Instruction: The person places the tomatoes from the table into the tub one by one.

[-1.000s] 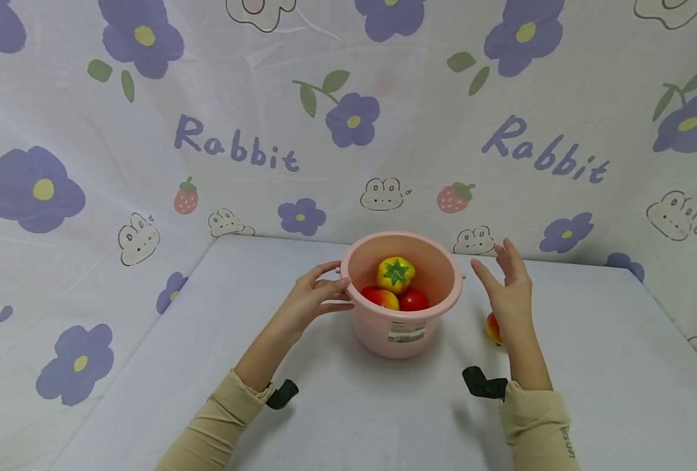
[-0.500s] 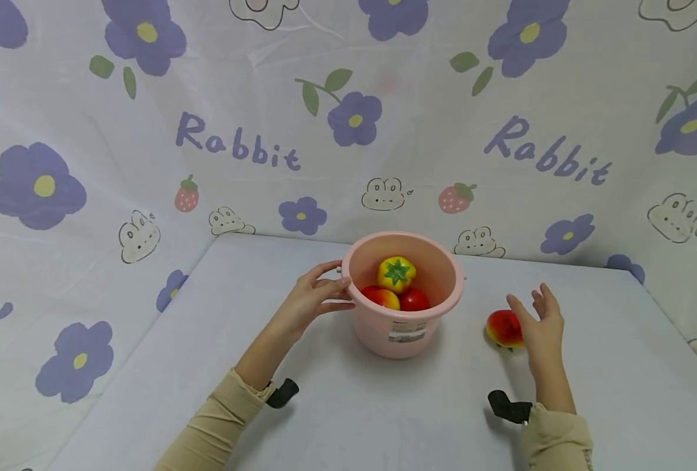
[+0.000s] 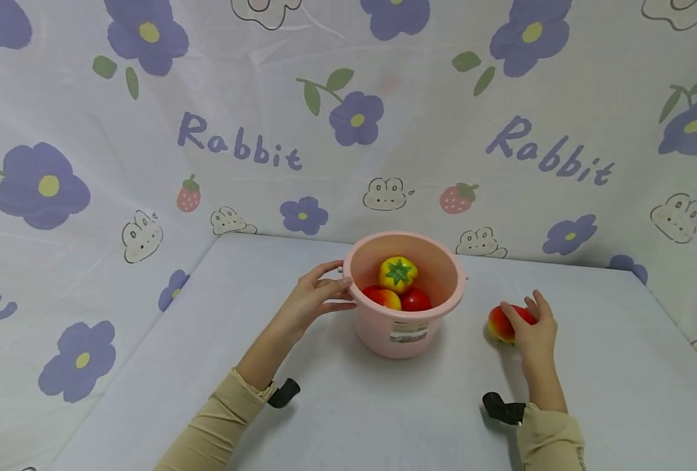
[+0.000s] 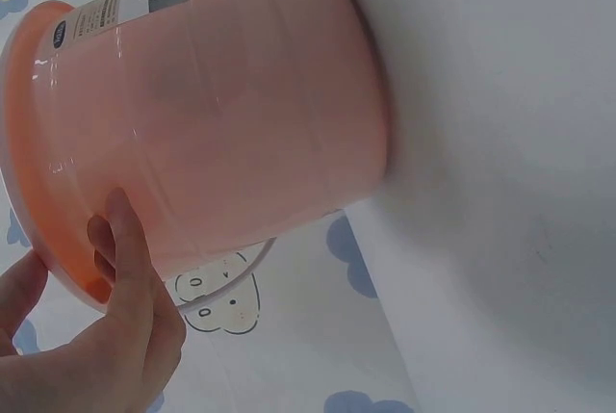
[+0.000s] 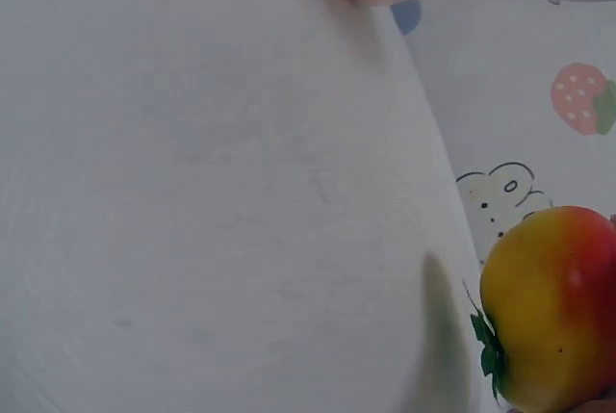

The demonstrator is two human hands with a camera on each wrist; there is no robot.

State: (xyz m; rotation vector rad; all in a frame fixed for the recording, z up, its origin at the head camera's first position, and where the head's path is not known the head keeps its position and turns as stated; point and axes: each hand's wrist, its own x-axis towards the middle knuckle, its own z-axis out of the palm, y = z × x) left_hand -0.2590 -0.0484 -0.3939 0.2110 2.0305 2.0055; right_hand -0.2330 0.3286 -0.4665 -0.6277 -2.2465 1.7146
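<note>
A pink bucket [image 3: 398, 330] stands upright on the table in the head view. Its rim is held at the left by my left hand [image 3: 310, 297], thumb and fingers on either side of it. Inside lie a yellow fruit with a green star-shaped leaf top [image 3: 398, 274], a red-and-yellow fruit [image 3: 384, 297] and a red fruit [image 3: 416, 300]. Right of the bucket, my right hand [image 3: 538, 337] grips another red-and-yellow fruit with green leaves [image 3: 500, 325] between thumb and fingers. In the right wrist view that fruit [image 5: 544, 307] mostly hides the fingers.
The white table [image 3: 348, 418] runs back to a patterned cloth wall [image 3: 419, 131] close behind the bucket. A thin bucket handle [image 4: 236, 283] hangs on the far side. Dark wrist-worn devices [image 3: 504, 411] sit at both cuffs.
My right hand has moved from beside the bucket rim, right and down to the loose fruit, and its fingers have closed around it. The left hand stays on the rim.
</note>
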